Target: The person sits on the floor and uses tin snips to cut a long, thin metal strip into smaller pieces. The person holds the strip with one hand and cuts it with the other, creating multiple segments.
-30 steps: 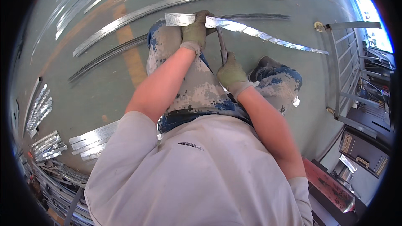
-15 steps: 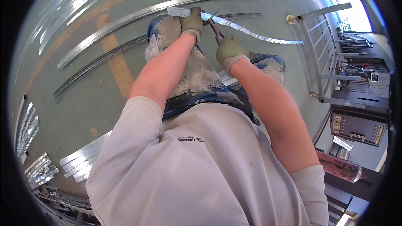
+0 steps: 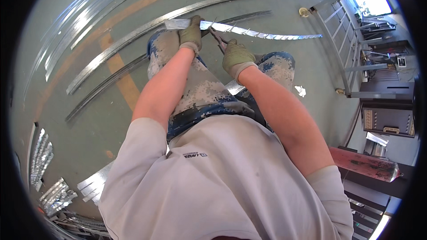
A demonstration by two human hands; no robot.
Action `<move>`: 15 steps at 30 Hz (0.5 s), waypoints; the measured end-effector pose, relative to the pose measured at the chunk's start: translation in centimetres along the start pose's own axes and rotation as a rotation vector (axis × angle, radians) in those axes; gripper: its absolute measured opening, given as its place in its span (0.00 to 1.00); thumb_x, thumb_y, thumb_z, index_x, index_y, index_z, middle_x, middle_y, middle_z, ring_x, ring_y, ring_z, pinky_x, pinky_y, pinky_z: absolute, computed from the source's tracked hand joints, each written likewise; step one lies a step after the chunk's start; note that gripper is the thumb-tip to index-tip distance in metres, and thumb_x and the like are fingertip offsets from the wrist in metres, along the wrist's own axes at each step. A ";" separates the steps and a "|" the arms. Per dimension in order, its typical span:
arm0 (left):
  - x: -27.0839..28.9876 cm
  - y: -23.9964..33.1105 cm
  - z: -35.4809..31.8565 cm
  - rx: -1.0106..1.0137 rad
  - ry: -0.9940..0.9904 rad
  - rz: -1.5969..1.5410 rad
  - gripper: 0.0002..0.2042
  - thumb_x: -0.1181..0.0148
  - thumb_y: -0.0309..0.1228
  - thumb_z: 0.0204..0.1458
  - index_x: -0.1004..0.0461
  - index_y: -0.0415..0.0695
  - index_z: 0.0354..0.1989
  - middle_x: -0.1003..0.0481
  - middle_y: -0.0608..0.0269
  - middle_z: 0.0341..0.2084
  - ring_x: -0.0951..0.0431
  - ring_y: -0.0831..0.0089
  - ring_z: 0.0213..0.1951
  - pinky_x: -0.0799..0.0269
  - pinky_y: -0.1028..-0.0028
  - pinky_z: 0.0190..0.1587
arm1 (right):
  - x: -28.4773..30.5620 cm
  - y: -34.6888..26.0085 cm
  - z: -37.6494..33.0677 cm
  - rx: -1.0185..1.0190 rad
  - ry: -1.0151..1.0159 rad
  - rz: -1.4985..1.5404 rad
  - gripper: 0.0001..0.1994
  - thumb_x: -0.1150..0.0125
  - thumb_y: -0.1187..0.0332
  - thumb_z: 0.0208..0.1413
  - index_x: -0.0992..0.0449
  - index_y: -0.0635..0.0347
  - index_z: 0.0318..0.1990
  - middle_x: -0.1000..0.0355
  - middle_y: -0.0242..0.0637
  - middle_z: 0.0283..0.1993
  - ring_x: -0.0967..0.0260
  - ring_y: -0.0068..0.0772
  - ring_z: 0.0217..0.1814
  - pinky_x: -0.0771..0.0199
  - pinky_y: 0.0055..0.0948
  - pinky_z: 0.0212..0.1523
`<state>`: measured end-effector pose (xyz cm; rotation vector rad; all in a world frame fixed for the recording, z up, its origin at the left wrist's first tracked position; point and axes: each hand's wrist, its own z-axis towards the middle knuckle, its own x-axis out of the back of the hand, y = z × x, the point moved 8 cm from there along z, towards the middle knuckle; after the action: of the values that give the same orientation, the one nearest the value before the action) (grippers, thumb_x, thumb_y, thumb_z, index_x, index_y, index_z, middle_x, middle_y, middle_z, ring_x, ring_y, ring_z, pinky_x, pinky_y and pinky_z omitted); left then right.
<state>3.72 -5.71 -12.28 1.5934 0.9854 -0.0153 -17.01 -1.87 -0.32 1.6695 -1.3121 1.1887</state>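
Note:
My left hand [image 3: 191, 35], in a green-grey work glove, is closed around a long, thin strip of shiny sheet metal [image 3: 262, 33] near its wide end. The strip stretches right in a gentle curve, with a row of cut tabs along it and a few standing up. In my right hand [image 3: 240, 58], also gloved, are the handles of a dark plier-like hand tool [image 3: 218, 40]. Its jaws meet the strip's lower edge just right of my left hand; whether they grip a tab is too small to tell. The strip's wide end lies over my left knee.
Long metal channels [image 3: 151, 26] lie on the green floor beyond my knees, with more at far left. Bundles of cut metal pieces [image 3: 42, 158] are at lower left. A wheeled metal frame [image 3: 340, 44] stands at right, near a red cylinder [image 3: 364, 162]. A white scrap [image 3: 300, 91] lies by my right knee.
The view has shifted a little. The tool's jaws have come closer to my left hand along the strip. Both hands keep their holds, and the white scrap now shows by my right knee.

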 end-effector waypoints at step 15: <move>2.6 0.8 -4.2 0.130 -0.090 -0.019 0.20 0.43 0.34 0.76 0.27 0.48 0.73 0.23 0.51 0.62 0.16 0.57 0.58 0.12 0.60 0.60 | -2.6 4.7 1.4 0.033 0.033 0.127 0.22 0.46 0.53 0.77 0.27 0.61 0.66 0.20 0.60 0.63 0.17 0.62 0.63 0.15 0.57 0.59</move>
<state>3.78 -0.71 -11.72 1.6866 0.9449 -0.1660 -21.37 -3.46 -3.29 1.6018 -1.4028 1.3129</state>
